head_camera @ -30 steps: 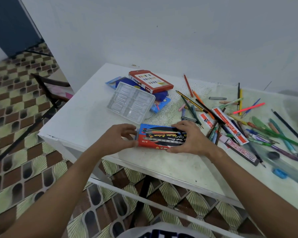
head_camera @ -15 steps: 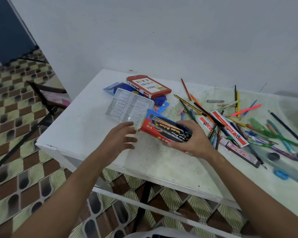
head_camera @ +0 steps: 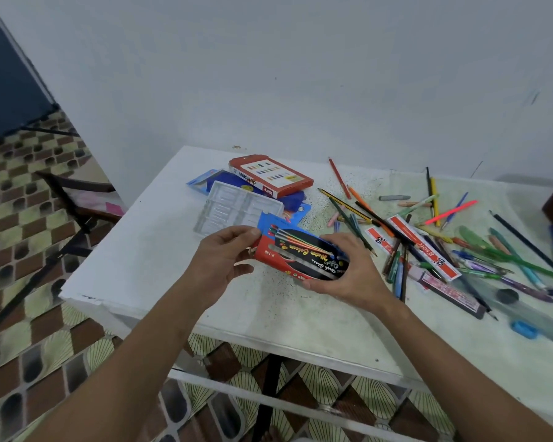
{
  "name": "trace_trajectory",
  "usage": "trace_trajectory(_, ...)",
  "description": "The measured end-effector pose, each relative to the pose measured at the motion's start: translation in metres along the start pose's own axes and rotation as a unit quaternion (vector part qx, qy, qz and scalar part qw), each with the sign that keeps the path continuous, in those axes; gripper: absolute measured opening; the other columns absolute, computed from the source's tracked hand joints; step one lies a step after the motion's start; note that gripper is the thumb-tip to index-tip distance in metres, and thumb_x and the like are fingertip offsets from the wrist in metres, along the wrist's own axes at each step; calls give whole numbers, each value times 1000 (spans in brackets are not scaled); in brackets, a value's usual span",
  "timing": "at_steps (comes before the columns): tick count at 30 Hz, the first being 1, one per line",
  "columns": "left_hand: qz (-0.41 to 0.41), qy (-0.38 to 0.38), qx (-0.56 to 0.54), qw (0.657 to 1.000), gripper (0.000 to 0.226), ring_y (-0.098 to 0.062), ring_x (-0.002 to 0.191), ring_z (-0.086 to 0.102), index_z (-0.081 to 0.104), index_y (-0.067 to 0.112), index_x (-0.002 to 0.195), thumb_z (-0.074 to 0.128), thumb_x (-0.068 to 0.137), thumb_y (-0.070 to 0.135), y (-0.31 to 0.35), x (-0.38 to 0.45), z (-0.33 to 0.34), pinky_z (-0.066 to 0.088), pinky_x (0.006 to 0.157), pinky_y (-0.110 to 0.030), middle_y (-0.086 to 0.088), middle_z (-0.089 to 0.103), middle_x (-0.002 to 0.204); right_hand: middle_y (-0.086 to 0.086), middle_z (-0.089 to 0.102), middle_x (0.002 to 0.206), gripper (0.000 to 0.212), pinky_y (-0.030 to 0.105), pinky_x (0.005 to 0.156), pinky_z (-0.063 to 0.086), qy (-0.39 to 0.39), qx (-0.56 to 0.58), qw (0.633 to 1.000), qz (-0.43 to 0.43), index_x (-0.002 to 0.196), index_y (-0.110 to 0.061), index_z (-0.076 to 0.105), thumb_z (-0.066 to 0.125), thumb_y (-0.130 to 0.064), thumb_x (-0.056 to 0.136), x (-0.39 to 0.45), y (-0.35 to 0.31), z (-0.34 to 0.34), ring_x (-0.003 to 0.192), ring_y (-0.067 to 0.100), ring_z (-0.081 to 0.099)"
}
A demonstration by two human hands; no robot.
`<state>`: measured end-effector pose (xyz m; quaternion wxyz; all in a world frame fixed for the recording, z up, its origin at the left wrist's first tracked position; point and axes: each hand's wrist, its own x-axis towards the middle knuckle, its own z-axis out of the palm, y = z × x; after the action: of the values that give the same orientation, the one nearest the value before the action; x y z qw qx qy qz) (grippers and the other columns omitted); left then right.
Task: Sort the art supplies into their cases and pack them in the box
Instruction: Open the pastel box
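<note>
A red and black colour pencil box is held tilted just above the white table. My right hand grips its right end, thumb on top. My left hand pinches the blue flap at the box's left end, which stands open. Loose pencils and pens lie scattered over the right half of the table. A clear plastic tray and a red oil pastels box lie behind the held box.
Blue packaging lies under the pastels box. Two red and white pencil cases rest among the pencils. A blue sharpener and a black cap sit at the right. A folding chair stands left of the table.
The pencil box was lifted off the table and turned by my right hand. My left hand let go, then came back and took hold of the blue end flap.
</note>
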<state>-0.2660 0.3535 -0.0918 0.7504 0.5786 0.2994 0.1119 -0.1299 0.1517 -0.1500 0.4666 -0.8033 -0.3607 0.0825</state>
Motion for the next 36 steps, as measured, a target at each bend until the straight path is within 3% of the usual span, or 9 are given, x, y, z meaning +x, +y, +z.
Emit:
trace_trajectory(6,20,67,66,995,23,-14,78,68,67,10,100,69,86,29,-1,5,3,53,58,-28,-7,74,88,-28,42,114,90,34,101,41,31,-21,999,-11,125,-28,55,82,-64,48,-3,-1,7,114,9,44)
trace_trajectory(11,20,95,108,989,26,-16,82,70,66,10,92,70,84,34,5,13,7,56,64,-30,-5,74,86,-13,44,123,94,42,109,32,62,-63,996,-11,130,-23,54,83,-62,50,-4,-4,11,118,9,36)
trace_trajectory(16,-21,40,60,997,21,-20,89,72,64,13,100,70,85,27,18,24,13,60,76,-40,-6,73,94,-9,46,126,97,46,107,32,74,-98,992,-32,132,-20,56,78,-69,51,0,-7,-2,117,9,36)
trace_trajectory(20,-17,-12,58,998,13,-19,88,72,64,16,102,66,89,18,33,35,33,59,71,-37,-6,73,96,-7,52,121,95,30,105,27,96,-133,984,-63,128,-18,60,68,-76,53,3,-10,-32,113,16,44)
trace_trajectory(24,-18,-15,34,999,2,-18,82,72,63,15,89,64,90,16,37,42,73,57,63,-33,-6,74,93,-4,53,119,92,45,100,35,109,-163,978,-70,127,-17,61,68,-73,55,0,-7,-66,108,17,46)
trace_trajectory(27,1,-37,9,999,5,-18,76,71,63,15,85,64,90,17,36,43,107,55,60,-31,-6,75,90,-2,55,115,88,50,95,39,138,-171,974,-56,124,-16,63,71,-68,53,-6,3,-91,106,22,49)
trace_trajectory(30,14,-71,29,997,8,-15,74,70,65,16,85,65,90,22,39,40,144,54,60,-29,-5,75,86,-3,54,119,88,49,97,39,161,-174,971,-41,125,-17,62,73,-67,52,-18,11,-127,109,17,46)
trace_trajectory(34,25,-150,55,987,2,-19,71,63,61,13,90,62,91,11,46,38,202,52,61,-29,-9,71,83,-11,52,115,86,51,96,39,168,-206,963,-52,122,-21,63,73,-68,51,-33,24,-189,104,18,48)
trace_trajectory(36,41,-176,59,982,8,-15,67,62,61,14,86,60,92,10,51,35,238,51,59,-27,-5,70,77,-7,53,113,88,43,101,37,177,-210,960,-47,121,-17,65,73,-69,49,-40,31,-224,104,20,49)
